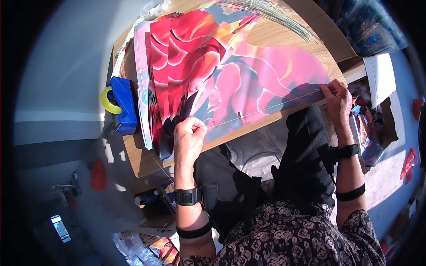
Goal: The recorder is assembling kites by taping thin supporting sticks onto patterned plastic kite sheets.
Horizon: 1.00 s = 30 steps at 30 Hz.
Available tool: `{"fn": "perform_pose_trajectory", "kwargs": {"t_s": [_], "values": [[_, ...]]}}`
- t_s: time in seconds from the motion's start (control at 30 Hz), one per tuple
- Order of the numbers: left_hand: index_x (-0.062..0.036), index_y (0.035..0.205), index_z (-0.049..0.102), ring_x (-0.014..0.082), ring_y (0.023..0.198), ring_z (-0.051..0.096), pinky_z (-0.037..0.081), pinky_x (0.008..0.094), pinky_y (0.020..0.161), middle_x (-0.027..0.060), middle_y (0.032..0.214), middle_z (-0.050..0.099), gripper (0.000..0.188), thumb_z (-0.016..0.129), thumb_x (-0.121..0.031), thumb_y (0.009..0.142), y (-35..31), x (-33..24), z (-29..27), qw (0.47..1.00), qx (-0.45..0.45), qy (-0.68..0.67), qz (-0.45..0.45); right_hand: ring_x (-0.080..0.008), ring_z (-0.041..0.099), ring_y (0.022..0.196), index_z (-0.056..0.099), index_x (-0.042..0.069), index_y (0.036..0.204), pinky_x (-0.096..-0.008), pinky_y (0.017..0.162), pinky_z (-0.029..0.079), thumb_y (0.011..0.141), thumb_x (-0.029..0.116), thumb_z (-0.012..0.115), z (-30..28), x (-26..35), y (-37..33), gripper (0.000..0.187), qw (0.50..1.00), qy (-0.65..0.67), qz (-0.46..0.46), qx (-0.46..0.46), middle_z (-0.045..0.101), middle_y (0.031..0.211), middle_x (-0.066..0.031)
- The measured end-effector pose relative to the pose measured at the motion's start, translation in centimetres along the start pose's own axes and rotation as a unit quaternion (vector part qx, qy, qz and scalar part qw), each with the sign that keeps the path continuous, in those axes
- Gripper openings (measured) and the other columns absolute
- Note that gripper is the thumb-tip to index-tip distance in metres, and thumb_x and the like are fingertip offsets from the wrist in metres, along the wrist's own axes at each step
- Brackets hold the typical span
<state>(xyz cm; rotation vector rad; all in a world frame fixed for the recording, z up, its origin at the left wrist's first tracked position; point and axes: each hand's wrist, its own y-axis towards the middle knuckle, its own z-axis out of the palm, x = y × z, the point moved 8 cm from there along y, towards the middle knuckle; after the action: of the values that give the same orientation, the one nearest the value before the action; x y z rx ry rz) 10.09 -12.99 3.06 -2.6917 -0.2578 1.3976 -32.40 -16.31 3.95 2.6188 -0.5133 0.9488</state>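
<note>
A pink printed sheet (pixel 275 71) with grey and orange swirls lies across the wooden table (pixel 326 51). Along its near edge runs a thin pale rod or line (pixel 270 106), with a small light tab (pixel 240 115) beside it. At the right corner of that edge, my right hand (pixel 339 99) pinches the sheet between thumb and fingers. My left hand (pixel 188 135) is closed at the edge's other end, fingertips together; what lies inside the pinch is hidden. Beyond my left hand sits a stack of red printed sheets (pixel 177 53), overlapping the pink one.
A blue tape dispenser (pixel 124 104) with a yellow roll stands at the table's left edge. Several thin sticks (pixel 284 20) lie at the back. Right of the table is an open cardboard box (pixel 388 126) with colourful packets. Clear plastic bags (pixel 372 33) sit at the far right.
</note>
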Motion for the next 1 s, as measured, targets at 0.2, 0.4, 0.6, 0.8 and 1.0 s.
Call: {"fn": "perform_pose_trajectory", "kwargs": {"t_s": [0.2, 0.4, 0.6, 0.8, 1.0], "values": [[0.0005, 0.076, 0.063, 0.0083, 0.058, 0.055, 0.043, 0.0252, 0.055, 0.0042, 0.062, 0.060, 0.002, 0.064, 0.001, 0.075, -0.1, -1.2, 0.2, 0.994, -0.038, 0.104, 0.015, -0.0223, 0.062, 0.078, 0.063, 0.002, 0.080, -0.0345, 0.069, 0.046, 0.080, 0.021, 0.070, 0.0, 0.2, 0.1, 0.020, 1.000, -0.012, -0.003, 0.005, 0.063, 0.084, -0.0102], [0.0010, 0.075, 0.061, 0.0254, 0.058, 0.063, 0.048, 0.0349, 0.058, 0.0157, 0.063, 0.061, 0.002, 0.060, 0.000, 0.073, 0.1, -1.7, 0.3, 0.991, -0.033, 0.129, 0.013, -0.0207, 0.062, 0.073, 0.063, 0.002, 0.079, -0.0345, 0.066, 0.047, 0.079, 0.022, 0.070, 0.1, 0.1, 0.4, 0.021, 1.000, -0.013, 0.004, 0.022, 0.063, 0.075, -0.0094], [-0.0006, 0.073, 0.061, 0.0264, 0.059, 0.064, 0.048, 0.0361, 0.058, 0.0164, 0.061, 0.060, 0.003, 0.059, 0.000, 0.072, 0.1, -1.8, 0.5, 0.989, -0.027, 0.141, 0.023, -0.0196, 0.061, 0.068, 0.062, 0.002, 0.077, -0.0341, 0.064, 0.046, 0.079, 0.022, 0.070, 0.3, -0.2, 0.7, 0.021, 0.999, -0.017, 0.002, 0.038, 0.063, 0.072, -0.0084], [-0.0005, 0.071, 0.063, 0.0264, 0.062, 0.066, 0.049, 0.0353, 0.059, 0.0166, 0.064, 0.062, 0.004, 0.058, 0.000, 0.071, 0.5, -1.0, 0.4, 0.991, -0.031, 0.130, 0.028, -0.0177, 0.059, 0.065, 0.062, 0.003, 0.076, -0.0336, 0.062, 0.045, 0.079, 0.022, 0.071, 0.7, -0.9, 1.3, 0.021, 0.998, -0.009, 0.003, 0.056, 0.062, 0.069, -0.0070], [-0.0005, 0.068, 0.063, 0.0271, 0.066, 0.066, 0.050, 0.0362, 0.064, 0.0161, 0.067, 0.065, 0.012, 0.074, -0.005, 0.067, 1.2, 0.7, -0.1, 0.988, -0.014, 0.142, -0.053, -0.0169, 0.058, 0.061, 0.064, 0.002, 0.074, -0.0335, 0.060, 0.046, 0.076, 0.021, 0.073, 0.4, -0.6, 1.8, 0.021, 0.996, -0.045, 0.014, 0.076, 0.060, 0.063, -0.0069]]}}
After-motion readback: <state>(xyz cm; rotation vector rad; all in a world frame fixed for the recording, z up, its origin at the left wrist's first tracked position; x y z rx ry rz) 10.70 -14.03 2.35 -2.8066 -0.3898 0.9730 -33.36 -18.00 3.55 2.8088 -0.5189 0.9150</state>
